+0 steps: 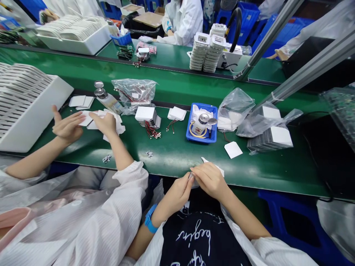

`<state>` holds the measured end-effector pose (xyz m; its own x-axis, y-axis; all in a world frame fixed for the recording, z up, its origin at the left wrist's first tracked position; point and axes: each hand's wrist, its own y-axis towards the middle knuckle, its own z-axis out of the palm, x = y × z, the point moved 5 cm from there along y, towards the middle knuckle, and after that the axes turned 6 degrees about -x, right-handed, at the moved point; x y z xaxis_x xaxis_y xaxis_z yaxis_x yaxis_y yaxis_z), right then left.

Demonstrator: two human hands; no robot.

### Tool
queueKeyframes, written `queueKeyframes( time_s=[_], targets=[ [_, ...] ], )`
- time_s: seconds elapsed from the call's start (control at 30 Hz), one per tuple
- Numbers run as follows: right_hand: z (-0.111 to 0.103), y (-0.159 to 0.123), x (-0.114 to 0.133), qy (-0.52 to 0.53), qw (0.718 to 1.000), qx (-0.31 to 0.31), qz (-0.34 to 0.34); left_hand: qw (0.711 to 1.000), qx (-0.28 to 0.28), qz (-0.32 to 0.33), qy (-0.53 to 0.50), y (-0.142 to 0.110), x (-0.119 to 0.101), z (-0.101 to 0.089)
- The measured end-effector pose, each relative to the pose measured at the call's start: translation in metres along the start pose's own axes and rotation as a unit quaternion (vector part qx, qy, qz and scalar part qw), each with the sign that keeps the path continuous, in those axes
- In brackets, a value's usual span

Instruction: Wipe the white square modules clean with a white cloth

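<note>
While both hands are busy right at the table (263, 168) edge, there's a small piece (190, 175) pinched between them.
So the left hand (176, 193), blue band above it, and the right hand (211, 181) both have a narrow, fingertip-type grip on that piece, though fingers hide most of it, so can't really tell its shape or material; a crisp white scrap (221, 171) pokes out behind the right one. Table's smooth, shiny green, with a flat white square (233, 150) lying near, a blue plastic tray (201, 140) holding a metal-capped bottle (199, 127), a crinkly clear bag (237, 101) beside it, and a blocky stack (281, 136) of thin white-topped squares off to the right.
</note>
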<state>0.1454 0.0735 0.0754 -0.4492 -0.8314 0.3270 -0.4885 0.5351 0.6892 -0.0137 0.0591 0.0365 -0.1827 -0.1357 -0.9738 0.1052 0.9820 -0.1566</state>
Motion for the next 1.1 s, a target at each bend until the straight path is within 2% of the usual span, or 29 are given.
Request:
queueKeyframes(
  time_s=[0.17,0.3,0.37,0.43,0.47,0.53,0.57,0.63,0.7,0.77,0.8,0.87,0.9,0.93,0.97,1.03,1.1],
  targets=[
    [0.004,-0.003,-0.001,0.006,0.999,-0.016,0.035,0.999,-0.043,-0.015,0.020,0.014,0.001,-0.075],
    [0.005,-0.005,-0.006,0.063,0.993,-0.010,0.102,0.996,-0.077,-0.016,0.051,0.034,-0.017,-0.139],
    [0.004,-0.004,-0.008,0.084,0.989,0.000,0.120,0.992,-0.100,-0.013,0.072,0.051,-0.029,-0.184],
    [0.003,-0.004,-0.009,0.082,0.990,0.006,0.117,0.986,-0.135,-0.009,0.094,0.070,-0.035,-0.241],
    [0.002,-0.004,-0.009,0.077,0.991,0.009,0.113,0.979,-0.163,-0.016,0.125,0.080,-0.032,-0.273],
    [0.002,-0.004,-0.009,0.068,0.992,0.012,0.110,0.924,-0.248,-0.019,0.291,0.095,-0.021,-0.335],
    [0.002,-0.004,-0.009,0.066,0.992,0.013,0.110,0.906,-0.270,-0.021,0.325,0.100,-0.012,-0.359],
    [0.004,-0.005,-0.009,0.067,0.991,0.015,0.116,0.904,-0.273,-0.037,0.329,0.108,0.008,-0.391],
    [0.007,-0.005,-0.008,0.072,0.990,0.008,0.125,0.905,-0.267,-0.048,0.329,0.111,0.017,-0.404],
    [0.009,-0.006,-0.007,0.083,0.987,-0.011,0.136,0.907,-0.260,-0.056,0.326,0.111,0.010,-0.403],
    [0.010,-0.006,-0.007,0.088,0.986,-0.022,0.143,0.910,-0.256,-0.058,0.320,0.109,0.002,-0.397],
    [0.012,-0.006,-0.006,0.096,0.982,-0.041,0.155,0.926,-0.246,-0.058,0.280,0.100,-0.018,-0.365],
    [0.013,-0.006,-0.005,0.100,0.981,-0.046,0.160,0.934,-0.231,-0.056,0.269,0.093,-0.026,-0.338],
    [0.013,-0.006,-0.005,0.105,0.979,-0.050,0.167,0.939,-0.215,-0.055,0.261,0.083,-0.032,-0.301],
    [0.013,-0.006,-0.005,0.111,0.977,-0.054,0.175,0.949,-0.189,-0.053,0.247,0.071,-0.034,-0.256],
    [0.011,-0.005,-0.006,0.131,0.970,-0.059,0.198,0.976,-0.133,-0.054,0.163,0.042,-0.031,-0.149],
    [0.010,-0.005,-0.007,0.152,0.962,-0.055,0.219,0.991,-0.072,-0.057,0.093,0.015,-0.023,-0.047]
  ],
)
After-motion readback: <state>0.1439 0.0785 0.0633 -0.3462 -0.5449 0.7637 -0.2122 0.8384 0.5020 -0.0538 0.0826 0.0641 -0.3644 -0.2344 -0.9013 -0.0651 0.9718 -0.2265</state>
